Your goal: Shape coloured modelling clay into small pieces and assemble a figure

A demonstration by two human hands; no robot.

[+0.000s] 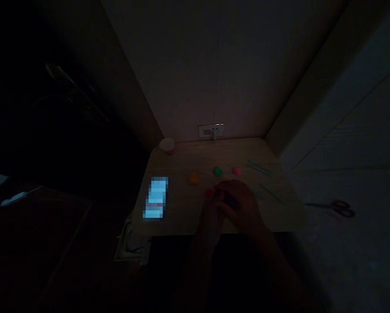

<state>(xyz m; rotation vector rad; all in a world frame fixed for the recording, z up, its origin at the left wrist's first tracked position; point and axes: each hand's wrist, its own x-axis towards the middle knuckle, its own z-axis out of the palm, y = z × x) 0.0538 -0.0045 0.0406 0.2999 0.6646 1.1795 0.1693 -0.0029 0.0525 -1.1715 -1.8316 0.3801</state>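
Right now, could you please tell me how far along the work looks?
The orange piece, green piece and pink piece lie set down, seemingly done. In hand: left hand and right hand meet beside a red piece, apparently mid-work. The sticks lie loose on the table, apparently unused; further steps can't be told.

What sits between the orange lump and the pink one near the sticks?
The green lump lies between the orange lump and the pink lump, as the head view shows.

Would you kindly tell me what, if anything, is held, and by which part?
It cannot be told: a red piece shows at the left hand, something dark at the right hand, all too dim.
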